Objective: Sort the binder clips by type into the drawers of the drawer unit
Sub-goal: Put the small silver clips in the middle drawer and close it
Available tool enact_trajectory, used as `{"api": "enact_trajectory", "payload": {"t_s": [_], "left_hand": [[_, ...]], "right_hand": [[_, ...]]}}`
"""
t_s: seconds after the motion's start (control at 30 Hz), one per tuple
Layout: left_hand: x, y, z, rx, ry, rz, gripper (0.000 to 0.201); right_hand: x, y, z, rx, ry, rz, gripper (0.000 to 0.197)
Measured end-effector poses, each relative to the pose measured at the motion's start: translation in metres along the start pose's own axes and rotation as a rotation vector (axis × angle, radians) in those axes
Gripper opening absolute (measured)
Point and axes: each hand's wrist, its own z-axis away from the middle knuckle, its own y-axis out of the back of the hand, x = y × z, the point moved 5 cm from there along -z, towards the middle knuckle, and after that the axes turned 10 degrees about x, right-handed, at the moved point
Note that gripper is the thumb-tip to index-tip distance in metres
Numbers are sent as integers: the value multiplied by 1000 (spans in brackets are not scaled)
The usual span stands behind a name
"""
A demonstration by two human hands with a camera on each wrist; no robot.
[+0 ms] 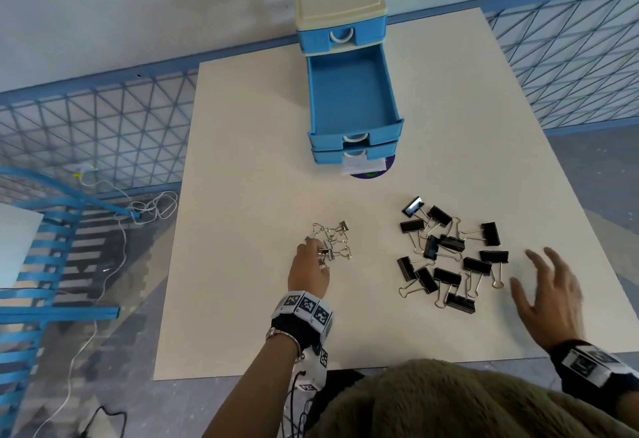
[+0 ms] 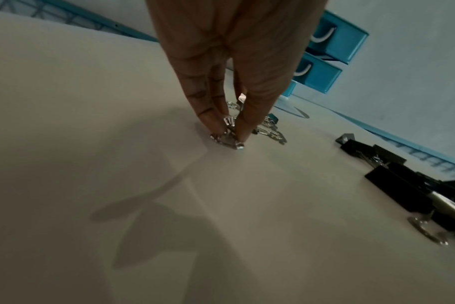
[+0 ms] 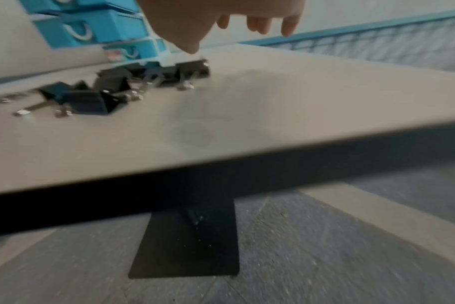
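Observation:
A blue and cream drawer unit stands at the table's far edge. Its middle drawer is pulled out and holds nothing I can see; the drawer below it also sticks out. Several small silver binder clips lie left of centre. My left hand pinches one silver clip at the pile's near edge, its fingertips on the table. Several large black binder clips lie to the right. My right hand hovers with fingers spread, just right of the black pile, holding nothing.
The cream table has a black pedestal base. A blue wire-mesh fence runs behind and to both sides. A blue chair and white cables sit to the left. A purple disc lies under the drawer unit.

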Motion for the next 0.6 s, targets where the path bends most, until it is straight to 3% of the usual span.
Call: {"api": "enact_trajectory", "payload": {"t_s": [0.27,0.37,0.5,0.6], "left_hand": [[-11,2,5,-25,-102,-71,40],[-16,5,4,-63,-153,-145,44],[-26,9,3,-114,-209,-224,54],[-33,14,4,-71,-233,-243,53]], "right_hand": [[-159,-49,-27,-239,619,-99,36],[-211,-76,-17,-363,796,-21,45],[-255,-103,-5,-471,834,42,47],[-269,-119,0,-516,837,149,43]]}}
